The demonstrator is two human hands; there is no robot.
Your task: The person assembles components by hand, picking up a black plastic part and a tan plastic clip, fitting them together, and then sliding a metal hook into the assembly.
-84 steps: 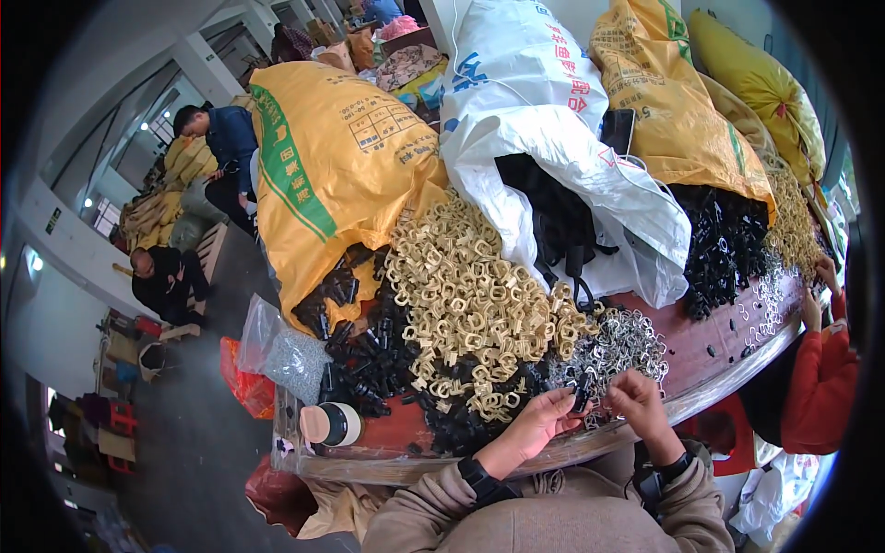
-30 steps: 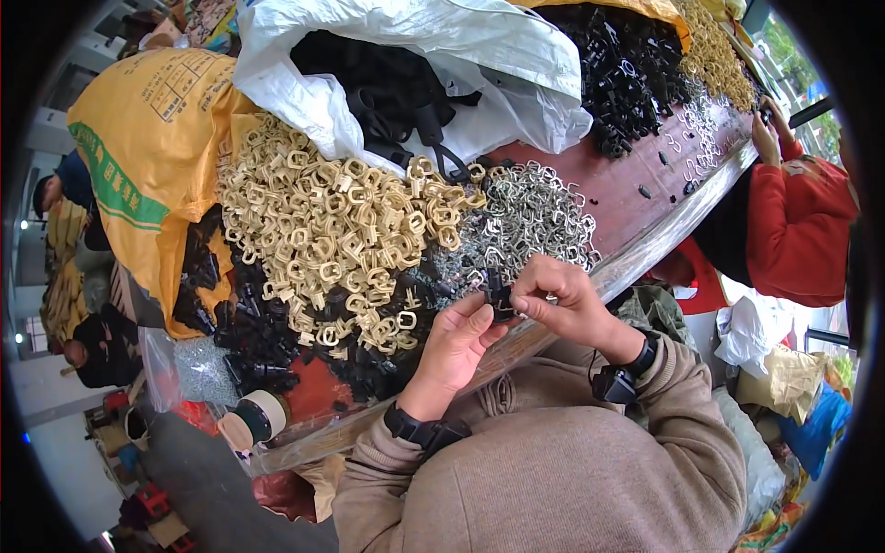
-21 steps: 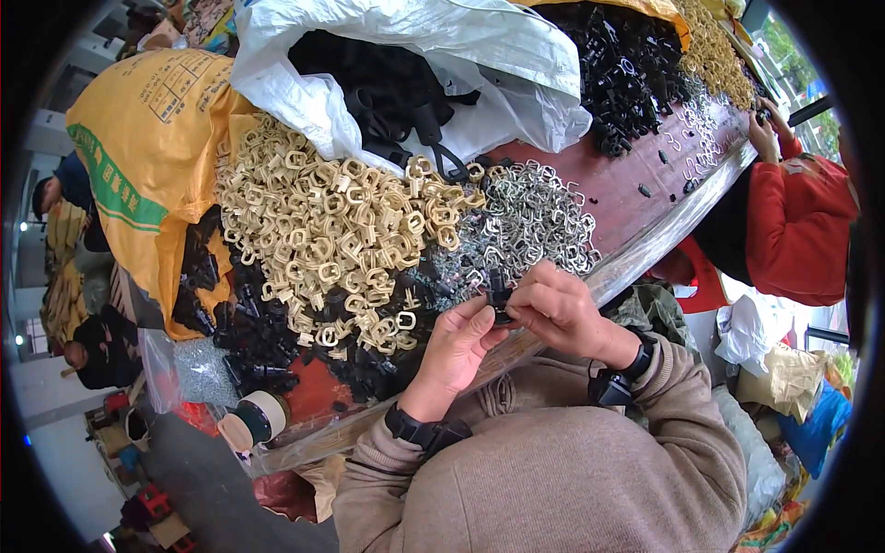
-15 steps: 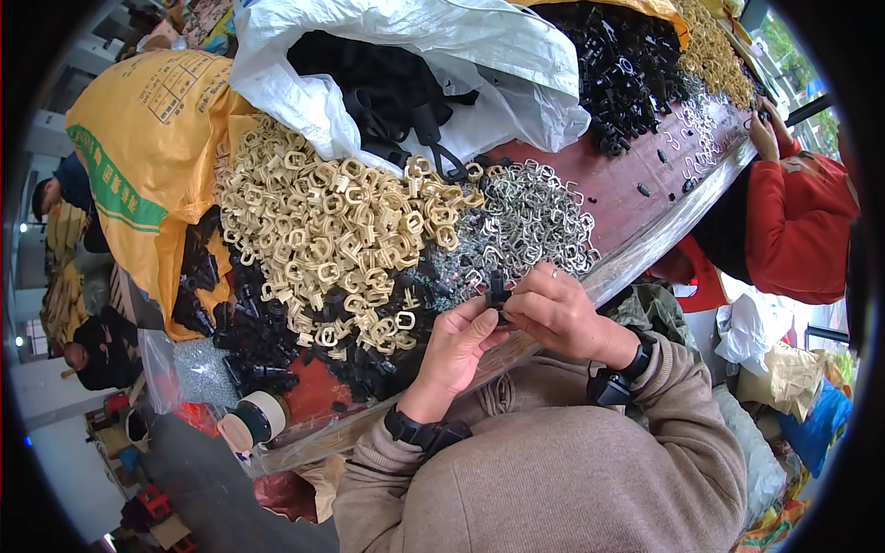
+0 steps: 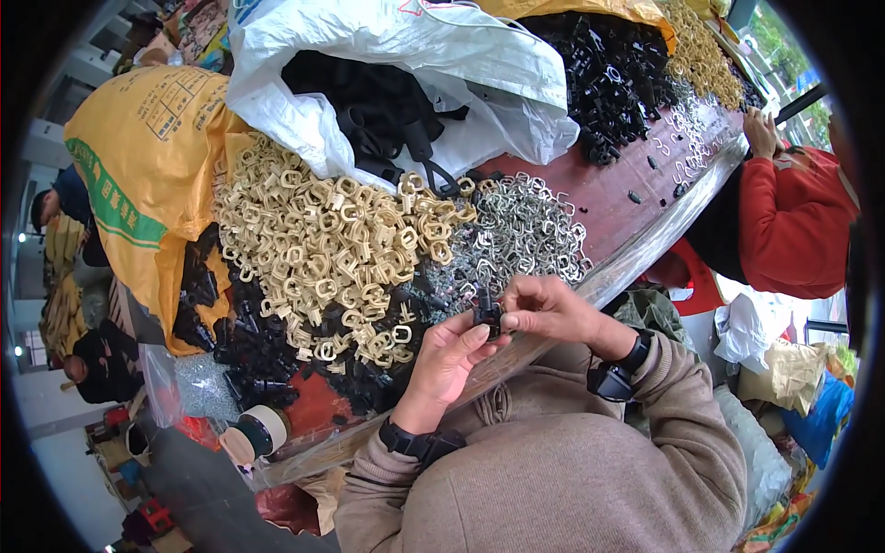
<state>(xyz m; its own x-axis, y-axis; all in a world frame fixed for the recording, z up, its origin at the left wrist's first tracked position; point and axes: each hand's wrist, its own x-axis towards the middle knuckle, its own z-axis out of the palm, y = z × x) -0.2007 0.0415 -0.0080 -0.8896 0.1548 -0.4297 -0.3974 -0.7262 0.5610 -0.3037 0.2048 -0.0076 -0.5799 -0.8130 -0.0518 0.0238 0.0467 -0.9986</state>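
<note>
Head view: small black buckle [image 5: 486, 314] pinched between left hand [image 5: 449, 355] and right hand [image 5: 546, 310], near table edge [image 5: 645, 244], just below silver ring pile [image 5: 525, 230]. Best kept steady, fingertips aligned, pressed squarely.

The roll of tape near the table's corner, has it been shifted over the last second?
No. The roll of tape sits at the same spot beside the black parts, by the table edge.
</note>
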